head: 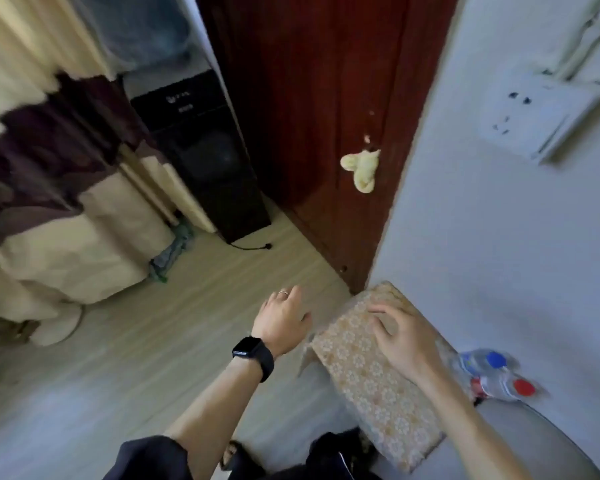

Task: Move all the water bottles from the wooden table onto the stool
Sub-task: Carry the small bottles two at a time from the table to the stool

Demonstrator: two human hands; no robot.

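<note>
Floral-topped stool [371, 375] by red door [326, 98], two bottles [492, 372] beside, both hands' grip wide, empty.

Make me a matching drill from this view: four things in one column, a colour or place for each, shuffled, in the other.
Things:
1. watch
2. ring
3. upper bottle cap
4. lower bottle cap

Matches:
A. red
B. blue
C. on the left wrist
D. on a finger of the left hand

Pairs: 1-C, 2-D, 3-B, 4-A
</note>
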